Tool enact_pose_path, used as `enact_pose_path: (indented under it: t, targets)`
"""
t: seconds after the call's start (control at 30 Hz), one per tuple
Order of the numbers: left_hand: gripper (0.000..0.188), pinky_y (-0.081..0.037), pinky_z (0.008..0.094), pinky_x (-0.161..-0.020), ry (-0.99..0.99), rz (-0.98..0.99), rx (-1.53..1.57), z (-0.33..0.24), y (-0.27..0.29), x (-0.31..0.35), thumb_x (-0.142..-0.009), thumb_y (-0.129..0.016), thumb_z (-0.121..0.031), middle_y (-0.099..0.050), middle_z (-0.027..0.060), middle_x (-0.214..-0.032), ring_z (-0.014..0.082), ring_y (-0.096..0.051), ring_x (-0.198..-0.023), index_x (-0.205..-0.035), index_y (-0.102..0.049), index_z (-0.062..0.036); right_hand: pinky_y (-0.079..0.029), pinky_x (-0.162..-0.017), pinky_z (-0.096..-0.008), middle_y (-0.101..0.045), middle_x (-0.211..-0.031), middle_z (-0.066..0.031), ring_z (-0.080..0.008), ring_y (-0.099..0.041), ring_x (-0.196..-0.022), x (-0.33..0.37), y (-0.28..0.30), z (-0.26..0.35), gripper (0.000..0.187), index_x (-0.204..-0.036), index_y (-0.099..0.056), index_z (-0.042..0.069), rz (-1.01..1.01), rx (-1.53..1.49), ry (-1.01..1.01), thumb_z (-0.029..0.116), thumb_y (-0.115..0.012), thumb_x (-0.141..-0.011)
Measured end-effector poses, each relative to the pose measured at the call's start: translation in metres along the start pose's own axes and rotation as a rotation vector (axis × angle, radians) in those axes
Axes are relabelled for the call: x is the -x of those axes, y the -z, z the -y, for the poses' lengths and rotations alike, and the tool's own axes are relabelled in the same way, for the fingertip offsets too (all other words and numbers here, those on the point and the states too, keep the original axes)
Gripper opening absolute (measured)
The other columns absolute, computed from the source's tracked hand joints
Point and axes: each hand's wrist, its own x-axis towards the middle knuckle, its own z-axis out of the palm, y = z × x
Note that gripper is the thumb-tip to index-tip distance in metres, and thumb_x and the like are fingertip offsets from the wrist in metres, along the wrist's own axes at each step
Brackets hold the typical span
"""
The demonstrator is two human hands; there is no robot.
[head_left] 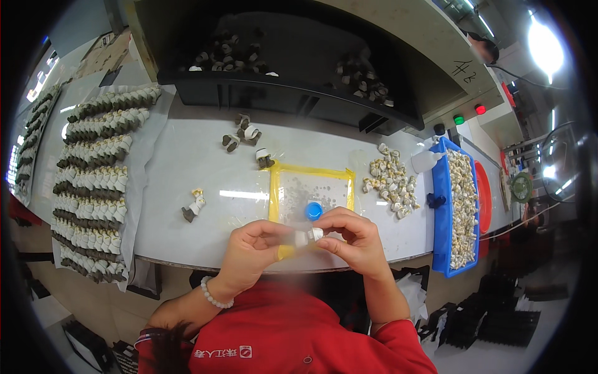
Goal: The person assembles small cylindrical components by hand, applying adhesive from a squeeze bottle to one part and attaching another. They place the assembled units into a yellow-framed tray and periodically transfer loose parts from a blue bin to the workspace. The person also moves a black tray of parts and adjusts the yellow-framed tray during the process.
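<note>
My left hand and my right hand meet above the table's front edge. The left thumb and fingers pinch a blurred small white figurine part. Between the right thumb and fingertips is another small white figurine part; the two parts touch or nearly touch, and fingers cover some of them. Just beyond my hands a blue cap sits inside a yellow-taped square marked with grey spots. A white-and-grey figurine lies to the left of the square.
Several rows of figurines stand at the left. Loose grey-legged pieces lie farther back, before a machine's black tray holding more. At the right are a heap of small white-and-yellow parts, a white bottle and a filled blue tray.
</note>
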Motion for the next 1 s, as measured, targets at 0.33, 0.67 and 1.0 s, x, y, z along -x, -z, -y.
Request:
enact_pose_path:
  t: [0.33, 0.67, 1.0]
  targets:
    - [0.022, -0.053, 0.0291, -0.085, 0.007, 0.029, -0.055, 0.000, -0.001, 0.003, -0.081, -0.062, 0.009, -0.064, 0.0150, -0.104, 0.0181, -0.063, -0.095, -0.103, -0.059, 0.0076, -0.047, -0.067, -0.0256, -0.064, -0.088, -0.0092, -0.0163, -0.060, -0.079, 0.002, -0.004, 0.012, 0.025, -0.096, -0.069, -0.002, 0.006, 0.280, 0.099, -0.002, -0.073, -0.071]
    - [0.024, -0.053, 0.0262, -0.080, 0.096, -0.006, -0.160, -0.007, -0.012, 0.006, -0.079, -0.065, 0.008, -0.065, 0.0129, -0.099, 0.0169, -0.063, -0.093, -0.102, -0.060, 0.0074, -0.048, -0.066, -0.0272, -0.065, -0.085, -0.0100, -0.0188, -0.061, -0.074, 0.003, 0.008, 0.013, 0.024, -0.097, -0.069, -0.001, 0.111, 0.277, 0.078, 0.001, -0.071, -0.073]
    - [0.033, -0.046, 0.0398, -0.070, -0.890, -0.257, -1.680, -0.054, 0.036, 0.029, -0.063, -0.064, 0.009, -0.057, 0.0160, -0.088, 0.0340, -0.055, -0.079, -0.095, -0.062, 0.0034, -0.047, -0.077, -0.0385, -0.063, -0.093, -0.0085, -0.0291, -0.057, -0.087, -0.011, 0.076, -0.020, 0.022, -0.088, -0.064, 0.005, -0.336, 1.090, 0.328, -0.003, -0.060, -0.068]
